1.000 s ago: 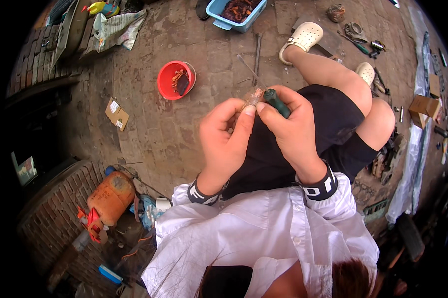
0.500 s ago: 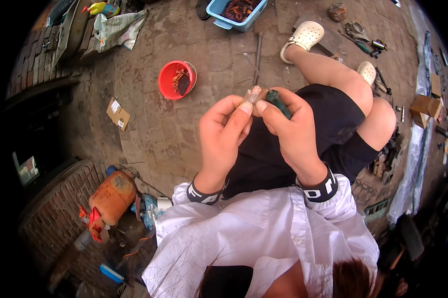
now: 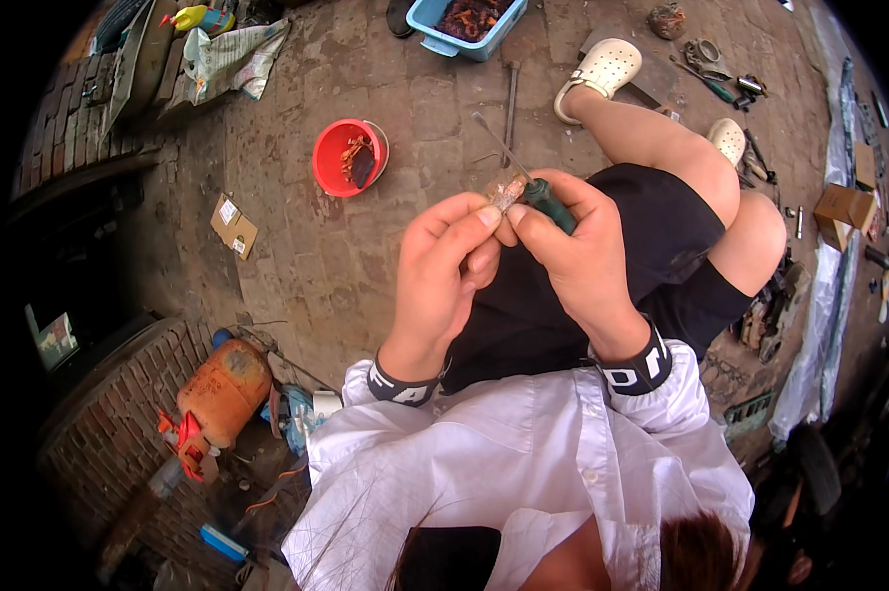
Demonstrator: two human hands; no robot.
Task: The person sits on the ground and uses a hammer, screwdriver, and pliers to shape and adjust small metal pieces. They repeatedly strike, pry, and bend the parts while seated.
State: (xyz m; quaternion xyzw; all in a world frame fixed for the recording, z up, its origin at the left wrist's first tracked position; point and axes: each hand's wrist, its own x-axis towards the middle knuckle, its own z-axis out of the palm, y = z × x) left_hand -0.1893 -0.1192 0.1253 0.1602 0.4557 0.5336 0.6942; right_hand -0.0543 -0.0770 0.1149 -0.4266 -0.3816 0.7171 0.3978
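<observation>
The brick floor (image 3: 301, 291) bears a red bucket (image 3: 334, 140). Above your lap (image 3: 523, 310), the fingers of your left hand (image 3: 434, 271) pinch a small coppery piece (image 3: 509, 191); your right hand (image 3: 592, 261) grips a green-handled screwdriver (image 3: 551, 205) just beside it.

Left hand (image 3: 439, 271) pinches a small coppery, partly see-through piece (image 3: 504, 191) btwn thumb & fingers; right hand (image 3: 584, 258), close by, grips a green-handled screwdriver (image 3: 551, 207), shaft pointing far & left over the brick floor (image 3: 306, 295). Farther out: red bucket (image 3: 321, 165) w/ coppery & dark scraps on the left, long metal bar (image 3: 511, 110) mid, blue plastic tub (image 3: 448, 46) w/ reddish-brown stuff beyond, cream clog (image 3: 610, 67) far right. Flat cardboard pc (image 3: 232, 229) lies left, rusty orange gas cylinder (image 3: 224, 389) near left, cardboard box (image 3: 842, 209) at right.
</observation>
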